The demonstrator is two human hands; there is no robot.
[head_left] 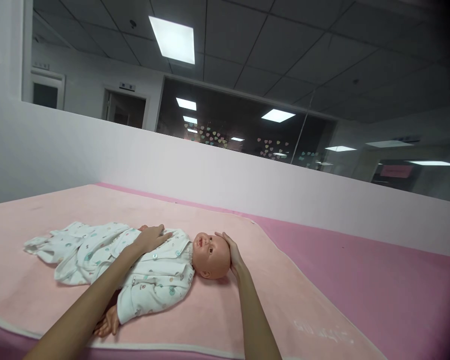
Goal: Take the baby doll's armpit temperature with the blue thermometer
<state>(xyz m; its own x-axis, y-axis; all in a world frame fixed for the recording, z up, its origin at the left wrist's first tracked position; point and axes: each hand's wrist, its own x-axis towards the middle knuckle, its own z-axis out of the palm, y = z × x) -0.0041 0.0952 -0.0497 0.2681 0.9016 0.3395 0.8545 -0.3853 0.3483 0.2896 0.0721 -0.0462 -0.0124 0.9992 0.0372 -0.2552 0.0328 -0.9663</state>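
Observation:
A baby doll point(212, 256) lies on its back on a pale pink blanket, its bald head to the right and its mouth open. It wears a white snap-front outfit point(161, 270) with small coloured prints. My left hand point(153, 239) rests flat on the doll's chest, fingers stretched out and holding nothing. Around the crown of the head, my right hand point(232, 252) is cupped, its fingers curved over the far side. One doll hand point(108, 321) shows below the near sleeve, partly behind my left forearm. The outfit's legs spread out to the left.
The blanket point(285, 300) has a light edging and covers much of a pink padded surface point(360, 270). A low white wall point(210, 172) runs along the back, with large windows above it. Beyond the glass are doorways and ceiling lights.

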